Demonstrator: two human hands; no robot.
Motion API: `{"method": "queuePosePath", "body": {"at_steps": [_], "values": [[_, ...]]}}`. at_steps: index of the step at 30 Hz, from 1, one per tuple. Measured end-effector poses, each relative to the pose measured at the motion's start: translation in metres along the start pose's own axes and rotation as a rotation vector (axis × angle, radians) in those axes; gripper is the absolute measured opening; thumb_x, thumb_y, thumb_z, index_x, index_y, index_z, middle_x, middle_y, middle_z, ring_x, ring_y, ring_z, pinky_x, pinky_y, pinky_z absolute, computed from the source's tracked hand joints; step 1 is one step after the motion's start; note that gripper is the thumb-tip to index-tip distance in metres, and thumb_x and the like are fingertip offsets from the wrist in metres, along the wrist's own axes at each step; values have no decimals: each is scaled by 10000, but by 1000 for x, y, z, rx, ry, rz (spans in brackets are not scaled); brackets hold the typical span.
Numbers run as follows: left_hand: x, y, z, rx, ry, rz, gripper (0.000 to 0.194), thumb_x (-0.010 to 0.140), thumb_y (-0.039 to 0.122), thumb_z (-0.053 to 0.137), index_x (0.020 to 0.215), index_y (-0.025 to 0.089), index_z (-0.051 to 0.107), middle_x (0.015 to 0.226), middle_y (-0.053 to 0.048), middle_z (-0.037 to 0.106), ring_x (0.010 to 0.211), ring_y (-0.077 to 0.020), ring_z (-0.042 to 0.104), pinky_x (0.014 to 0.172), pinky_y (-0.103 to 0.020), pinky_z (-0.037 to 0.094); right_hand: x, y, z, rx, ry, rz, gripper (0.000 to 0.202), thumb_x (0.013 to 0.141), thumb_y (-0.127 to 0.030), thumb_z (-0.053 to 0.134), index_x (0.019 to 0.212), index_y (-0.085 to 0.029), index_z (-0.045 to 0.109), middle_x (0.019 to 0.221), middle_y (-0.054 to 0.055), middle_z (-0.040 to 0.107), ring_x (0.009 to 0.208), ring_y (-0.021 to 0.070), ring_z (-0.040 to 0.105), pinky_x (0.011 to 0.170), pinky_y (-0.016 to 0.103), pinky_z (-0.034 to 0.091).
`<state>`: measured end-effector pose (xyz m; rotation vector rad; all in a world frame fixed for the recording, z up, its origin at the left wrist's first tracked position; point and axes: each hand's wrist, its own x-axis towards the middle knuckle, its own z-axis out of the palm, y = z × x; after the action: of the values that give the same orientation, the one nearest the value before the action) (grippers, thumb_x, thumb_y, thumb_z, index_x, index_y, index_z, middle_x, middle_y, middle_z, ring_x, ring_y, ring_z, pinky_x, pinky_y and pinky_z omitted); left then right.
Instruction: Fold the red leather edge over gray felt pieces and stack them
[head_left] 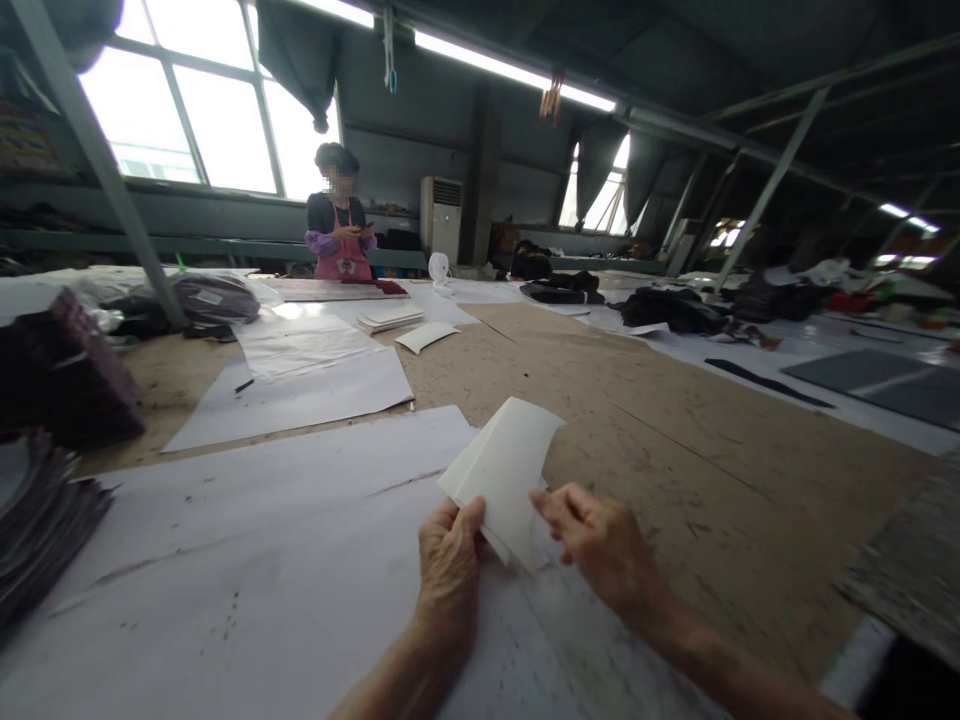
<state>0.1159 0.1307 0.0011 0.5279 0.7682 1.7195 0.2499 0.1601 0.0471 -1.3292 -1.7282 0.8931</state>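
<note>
My left hand point(450, 560) grips a small stack of white paper sheets point(502, 465) by the lower left edge, thumb on top and fingers underneath. The sheets are slightly fanned and bowed, tilted above the table. At their right edge my right hand point(600, 545) is closed, with bent fingers and a fingertip on the edge of the sheets. Its grip is partly hidden and a little blurred. Beneath my hands lies a large white sheet point(247, 560) with dark marks. Farther off, a low pile of similar white sheets point(390, 317) rests beside a single curved sheet point(427, 337).
Dark stacked pieces point(67, 370) stand at the left edge, beside a metal post point(105, 160). Dark fabric heaps point(667, 310) lie to the right on the brown tabletop point(637, 400). A person in a pink apron point(341, 250) stands across the table, near a white fan point(439, 268).
</note>
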Motion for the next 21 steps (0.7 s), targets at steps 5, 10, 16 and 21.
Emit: {"method": "queuePosePath", "body": {"at_steps": [5, 10, 16, 21], "values": [[-1, 5, 6, -46, -13, -49, 480, 689, 281, 666, 1104, 56, 581, 806, -88, 676, 698, -191, 622, 641, -266, 484, 33, 15, 6, 306, -61, 319, 325, 731, -439, 581, 604, -147, 515, 516, 5, 501, 375, 66, 405, 311, 175, 229], [0, 8, 8, -93, -7, -76, 422, 695, 344, 685, 1006, 66, 624, 824, -102, 665, 730, -187, 617, 627, -250, 476, 54, 13, 8, 536, -39, 384, 262, 694, -279, 665, 588, -144, 466, 475, -67, 391, 351, 17, 303, 295, 138, 179], [6, 6, 6, -175, 101, -136, 479, 648, 496, 706, 875, 77, 656, 815, -127, 644, 660, -161, 596, 549, -231, 456, 124, 5, 18, 619, 53, 369, 151, 869, -251, 525, 798, -118, 529, 631, -55, 478, 444, 26, 401, 377, 138, 331], [11, -7, 3, -148, 99, -257, 481, 568, 499, 767, 815, 102, 655, 699, -97, 630, 530, -141, 563, 475, -232, 422, 214, -2, 52, 606, 78, 366, 257, 873, -307, 518, 1063, -135, 537, 996, 53, 570, 805, 140, 576, 675, 311, 506]]}}
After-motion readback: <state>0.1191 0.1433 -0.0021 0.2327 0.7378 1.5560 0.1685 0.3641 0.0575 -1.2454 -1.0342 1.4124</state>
